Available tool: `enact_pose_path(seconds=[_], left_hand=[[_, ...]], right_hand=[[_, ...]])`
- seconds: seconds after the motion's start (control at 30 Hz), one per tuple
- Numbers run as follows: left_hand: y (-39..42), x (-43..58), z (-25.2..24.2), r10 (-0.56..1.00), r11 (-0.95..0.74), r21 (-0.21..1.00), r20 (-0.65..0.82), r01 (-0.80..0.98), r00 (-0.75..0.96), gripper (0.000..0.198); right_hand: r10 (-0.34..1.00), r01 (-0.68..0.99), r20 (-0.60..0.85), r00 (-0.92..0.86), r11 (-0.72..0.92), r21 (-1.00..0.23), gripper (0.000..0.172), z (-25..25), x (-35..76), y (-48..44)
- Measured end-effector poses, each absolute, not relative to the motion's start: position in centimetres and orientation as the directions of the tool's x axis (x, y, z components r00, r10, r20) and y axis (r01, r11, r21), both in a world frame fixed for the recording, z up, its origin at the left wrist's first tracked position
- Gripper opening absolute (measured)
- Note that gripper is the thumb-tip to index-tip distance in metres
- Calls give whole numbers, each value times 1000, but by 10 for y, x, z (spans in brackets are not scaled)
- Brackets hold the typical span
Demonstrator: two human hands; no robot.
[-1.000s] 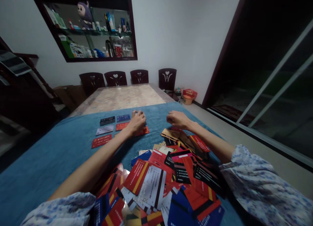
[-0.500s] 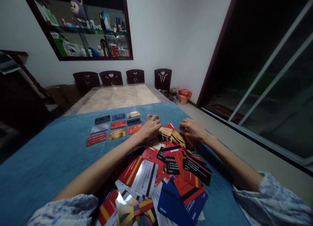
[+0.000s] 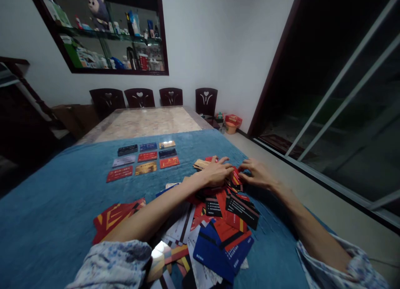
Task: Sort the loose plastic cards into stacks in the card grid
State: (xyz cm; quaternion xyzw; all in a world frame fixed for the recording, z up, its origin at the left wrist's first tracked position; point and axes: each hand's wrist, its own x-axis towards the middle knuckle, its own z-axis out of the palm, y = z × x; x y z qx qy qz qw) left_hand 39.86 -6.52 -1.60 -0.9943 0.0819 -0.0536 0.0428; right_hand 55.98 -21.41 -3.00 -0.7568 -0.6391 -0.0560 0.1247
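A loose heap of bank-style cards, in red, black, blue, white and gold, lies in front of me. My left hand rests palm down over its far part, fingers spread and hiding the cards beneath. To its right, my right hand has its fingers bent but apart, with the tips at the edge of a red and yellow card. A gold card lies just past my left hand. Red cards with yellow stripes are spread left of my left forearm, which covers part of the heap.
Several cards in three rows, among them a gold one and a red one, lie farther back on the blue cloth. Beyond it shows the bare marbled tabletop, with dark chairs behind.
My left hand has moved right and closer to my right hand, over the heap. The striped red cards now show left of my left forearm. My right hand has shifted slightly.
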Motion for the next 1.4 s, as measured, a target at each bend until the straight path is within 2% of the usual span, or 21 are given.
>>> enact_pose_path(seconds=[0.1, 0.23, 0.4, 0.63, 0.73, 0.87, 1.17, 1.3, 1.4], left_hand=[[-69, 403, -17, -177, -982, -79, 46, -173, 983, 47], [-71, 401, -16, -184, -979, -89, -7, -184, 983, 42], [-69, 384, -15, -194, -976, -107, 44, -189, 980, 30], [-66, 363, -17, -179, -982, -84, 103, -171, 978, 23], [-66, 358, -13, -162, -984, -90, 109, -153, 981, 19], [-64, 355, -10, -125, -989, -92, 103, -116, 987, 25], [-49, 360, -23, -91, -994, -64, 82, -86, 992, 22], [-48, 359, -22, -125, -986, -124, 128, -110, 984, 16], [-50, 358, -19, -200, -963, -214, 150, -166, 968, 15]], right_hand=[[966, 987, 223, 132, -108, -116, 19, -29, 559, -217], [978, 991, 191, 82, -60, -120, 21, -29, 557, -218], [984, 994, 180, -1, 20, -107, 24, -31, 551, -216], [967, 979, 230, -106, 142, -149, 25, -23, 534, -214], [966, 975, 228, -122, 160, -156, 32, -22, 528, -213], [965, 974, 222, -136, 172, -151, 39, -22, 524, -212], [956, 968, 246, -159, 199, -150, 23, -21, 522, -211], [955, 971, 250, -157, 195, -135, 21, -20, 521, -211], [949, 974, 269, -164, 199, -106, 21, -22, 521, -211]])
